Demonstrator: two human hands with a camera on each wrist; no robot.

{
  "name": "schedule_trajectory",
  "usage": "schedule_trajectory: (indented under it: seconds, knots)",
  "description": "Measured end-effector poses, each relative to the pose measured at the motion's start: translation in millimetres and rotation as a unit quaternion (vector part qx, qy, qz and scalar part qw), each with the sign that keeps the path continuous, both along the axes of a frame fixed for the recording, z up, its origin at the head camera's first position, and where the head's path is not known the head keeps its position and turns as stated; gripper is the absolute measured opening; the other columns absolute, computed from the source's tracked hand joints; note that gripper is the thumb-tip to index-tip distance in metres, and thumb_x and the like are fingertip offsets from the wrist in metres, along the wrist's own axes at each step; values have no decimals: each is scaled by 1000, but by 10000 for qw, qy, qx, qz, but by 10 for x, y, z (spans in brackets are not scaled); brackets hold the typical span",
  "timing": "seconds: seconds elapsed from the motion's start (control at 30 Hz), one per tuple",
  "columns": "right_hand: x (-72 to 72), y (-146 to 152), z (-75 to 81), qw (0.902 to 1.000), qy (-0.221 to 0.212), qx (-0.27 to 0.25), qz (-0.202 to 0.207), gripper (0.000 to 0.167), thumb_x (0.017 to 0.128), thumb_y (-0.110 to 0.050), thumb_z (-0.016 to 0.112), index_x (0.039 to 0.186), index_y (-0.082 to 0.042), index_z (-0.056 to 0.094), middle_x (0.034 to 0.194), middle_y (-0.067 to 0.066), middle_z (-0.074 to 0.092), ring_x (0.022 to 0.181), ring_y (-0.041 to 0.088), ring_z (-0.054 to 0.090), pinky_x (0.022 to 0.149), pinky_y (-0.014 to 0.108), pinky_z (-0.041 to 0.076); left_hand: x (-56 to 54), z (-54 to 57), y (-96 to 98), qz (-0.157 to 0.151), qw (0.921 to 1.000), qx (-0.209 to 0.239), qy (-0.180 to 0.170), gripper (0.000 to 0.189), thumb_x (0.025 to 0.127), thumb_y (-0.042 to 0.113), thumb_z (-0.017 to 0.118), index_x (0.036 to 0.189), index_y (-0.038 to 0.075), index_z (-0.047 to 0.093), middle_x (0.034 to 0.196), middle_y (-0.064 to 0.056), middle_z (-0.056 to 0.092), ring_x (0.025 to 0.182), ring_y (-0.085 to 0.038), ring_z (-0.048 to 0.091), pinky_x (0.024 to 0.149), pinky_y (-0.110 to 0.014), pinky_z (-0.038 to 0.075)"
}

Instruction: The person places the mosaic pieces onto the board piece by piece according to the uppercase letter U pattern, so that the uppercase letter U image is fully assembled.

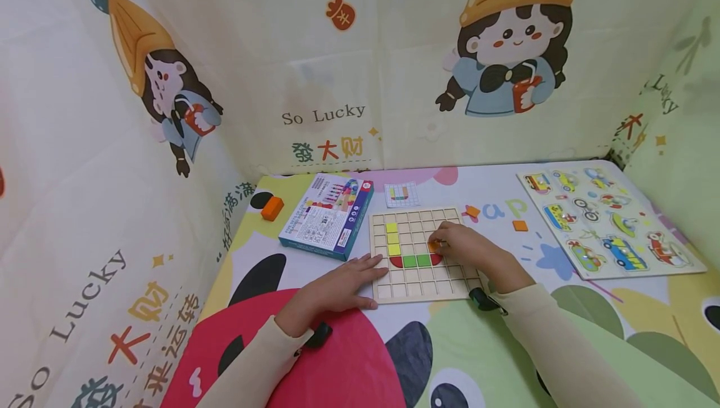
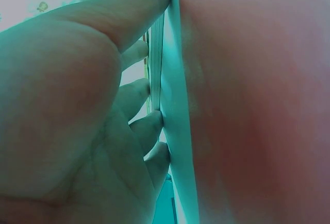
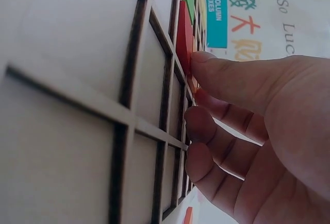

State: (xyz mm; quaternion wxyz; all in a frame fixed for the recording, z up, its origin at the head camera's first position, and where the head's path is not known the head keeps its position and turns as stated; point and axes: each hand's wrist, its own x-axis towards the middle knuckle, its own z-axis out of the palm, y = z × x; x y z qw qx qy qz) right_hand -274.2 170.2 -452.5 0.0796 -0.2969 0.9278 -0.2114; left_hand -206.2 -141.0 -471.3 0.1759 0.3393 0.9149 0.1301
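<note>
A wooden grid board (image 1: 416, 289) lies flat in the head view. Yellow square tiles (image 1: 392, 238) form a column at its left. Below them runs a row with a red rounded tile (image 1: 396, 262), green square tiles (image 1: 416, 261) and another red tile (image 3: 183, 41). My right hand (image 1: 465, 247) is over the board's right part, thumb and forefinger pinching an orange tile (image 1: 433, 247) just above that second red one. The fingers mostly cover the orange tile. My left hand (image 1: 344, 284) rests with fingers spread at the board's left edge, fingertips touching it.
Behind the board lies a small pattern card (image 1: 402, 195). A blue-edged box (image 1: 332, 214) is at the left, with an orange block (image 1: 272, 208) beside it. Loose orange tiles (image 1: 520, 225) lie to the right, near a vehicle puzzle board (image 1: 669, 262). Printed cloth walls (image 1: 394, 70) surround the table.
</note>
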Motion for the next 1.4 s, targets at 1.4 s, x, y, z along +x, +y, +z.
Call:
schedule_trajectory:
  seconds: [1.4]
  knots:
    - [15, 854, -19, 9967, 428, 43, -694, 24, 89, -1, 67, 112, 5, 66, 109, 20, 61, 104, 40, 57, 89, 54, 47, 6, -26, 4, -17, 10000, -26, 56, 81, 85, 57, 65, 154, 33, 28, 161, 9, 14, 147, -18, 9, 114, -42, 23]
